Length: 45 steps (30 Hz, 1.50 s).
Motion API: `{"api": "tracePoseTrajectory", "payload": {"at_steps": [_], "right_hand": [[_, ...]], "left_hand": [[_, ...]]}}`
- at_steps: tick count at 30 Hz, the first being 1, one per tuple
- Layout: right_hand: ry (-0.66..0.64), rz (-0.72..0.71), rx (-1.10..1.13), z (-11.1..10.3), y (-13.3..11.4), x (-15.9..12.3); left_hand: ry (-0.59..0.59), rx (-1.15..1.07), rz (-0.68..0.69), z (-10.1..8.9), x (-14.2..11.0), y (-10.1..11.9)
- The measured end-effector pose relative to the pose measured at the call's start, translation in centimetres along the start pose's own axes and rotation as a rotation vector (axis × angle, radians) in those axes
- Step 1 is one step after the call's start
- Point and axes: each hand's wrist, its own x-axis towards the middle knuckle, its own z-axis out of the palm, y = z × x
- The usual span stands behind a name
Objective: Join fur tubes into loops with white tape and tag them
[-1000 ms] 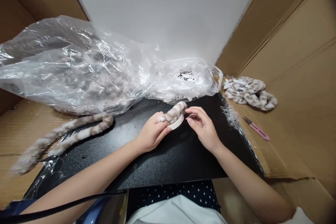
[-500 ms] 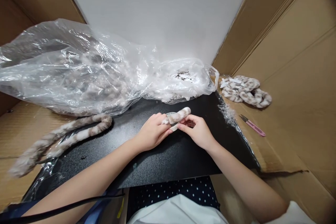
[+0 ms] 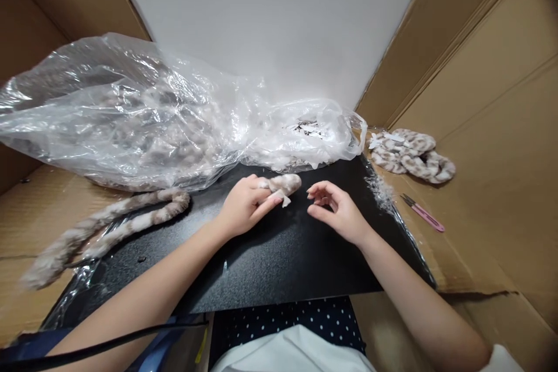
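"What lay at your left?"
"A furry loop, across the edge of the black table"
"And your hands?"
"My left hand clamped a furry band over the table, a white strip by its thumb; my right hand hung near, thumb and fingers apart"
"Farther right?"
"Pink snips on cardboard"

Here's the black tabletop — a clear plastic bag sprawls along its back, a smaller plastic bag alongside. A furry brown-and-white strip bends over the left edge; right, on the cardboard — furry loops and pink-handled thread snips!
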Motion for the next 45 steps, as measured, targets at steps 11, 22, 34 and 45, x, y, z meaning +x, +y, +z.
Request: {"api": "tracePoseTrajectory", "payload": {"at_steps": [11, 22, 34, 45], "right_hand": [[0.014, -0.252, -0.751, 3.0, -1.5, 2.6], [0.019, -0.176, -0.474, -0.1, -2.3, 0.0], [0.069, -0.019, -0.726, -1.1, -3.2, -1.9], [-0.095, 0.008, -1.031, 1.1, -5.7, 2.2]], "left_hand": [[-0.184, -0.003, 0.107, 0.0, -0.1, 0.9], [-0.198, -0.065, -0.063, -0.6, 0.1, -1.3], [-0.192, -0.111, -0.119, -0.1, 0.1, -0.5], [-0.162, -0.152, -0.127, 0.2, 0.3, 0.7]]}}
